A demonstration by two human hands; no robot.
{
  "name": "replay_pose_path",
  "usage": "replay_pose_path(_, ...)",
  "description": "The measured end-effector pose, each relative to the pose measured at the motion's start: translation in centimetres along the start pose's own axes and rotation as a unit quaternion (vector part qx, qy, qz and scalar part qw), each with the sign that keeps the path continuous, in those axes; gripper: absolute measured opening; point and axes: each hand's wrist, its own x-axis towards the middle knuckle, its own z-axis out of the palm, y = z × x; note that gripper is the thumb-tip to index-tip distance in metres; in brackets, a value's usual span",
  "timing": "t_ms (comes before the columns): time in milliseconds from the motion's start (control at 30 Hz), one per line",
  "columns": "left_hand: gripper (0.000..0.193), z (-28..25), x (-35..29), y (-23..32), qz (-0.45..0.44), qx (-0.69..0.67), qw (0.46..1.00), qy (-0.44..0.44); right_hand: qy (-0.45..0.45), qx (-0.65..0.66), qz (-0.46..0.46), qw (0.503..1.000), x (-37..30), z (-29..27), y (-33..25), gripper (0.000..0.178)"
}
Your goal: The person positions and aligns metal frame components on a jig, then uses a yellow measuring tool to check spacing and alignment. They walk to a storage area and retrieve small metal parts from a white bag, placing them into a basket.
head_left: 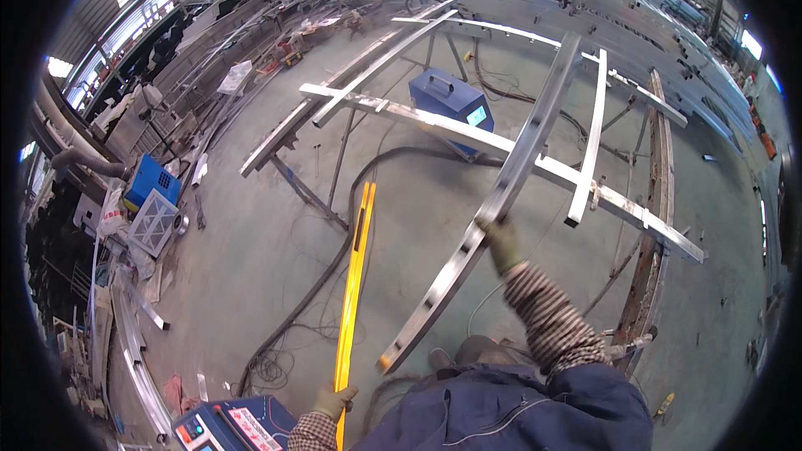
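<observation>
My right hand (502, 244), in a greenish work glove, is closed around a long square metal tube (448, 281) with dark holes along its face. The tube slopes from near my body up and away, its far part crossing over a white crossbar (455, 128). At the lower left my gloved left hand (334, 401) is wrapped round a long yellow bar (352, 292) with a dark slot near its far end. That bar stands out in front of me, apart from the tube. A shorter silver tube (591, 142) lies across the crossbar to the right of the long tube.
Rusty stand beams (650, 267) support the crossbars on the right. A blue machine with a small screen (443, 100) stands under the frame. Another blue machine (230, 424) is at my lower left. A dark cable (322, 288) runs over the floor. Stacked metal profiles fill the back.
</observation>
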Motion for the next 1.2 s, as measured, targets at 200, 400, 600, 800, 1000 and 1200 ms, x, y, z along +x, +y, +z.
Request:
replay_pose_path(200,0.041,-0.6,7.8,5.6,-0.071,0.113,0.991,0.000,0.016,-0.277,-0.054,0.959,14.6,-0.3,-17.2,0.060)
replay_pose_path(400,0.051,-1.1,13.7,14.0,-0.080,0.264,0.961,-0.010,-0.005,-0.385,-0.114,0.916,26.0,2.6,-16.9,0.071)
replay_pose_path(600,0.061,-2.8,19.2,21.6,-0.080,0.384,0.919,-0.047,-0.037,-0.469,0.020,0.882,34.2,5.4,-8.3,0.078)
replay_pose_path(800,0.065,-5.5,24.8,28.3,-0.064,0.458,0.880,-0.108,-0.078,-0.512,0.114,0.848,35.4,6.3,-6.0,0.081)
replay_pose_path(1000,0.066,-12.2,32.3,32.5,-0.097,0.536,0.833,-0.095,-0.068,-0.533,0.152,0.829,34.6,4.5,-5.5,0.072)
replay_pose_path(1200,0.072,-21.0,44.1,36.2,-0.079,0.548,0.821,-0.140,-0.061,-0.642,0.145,0.750,32.2,3.3,-6.9,0.067)
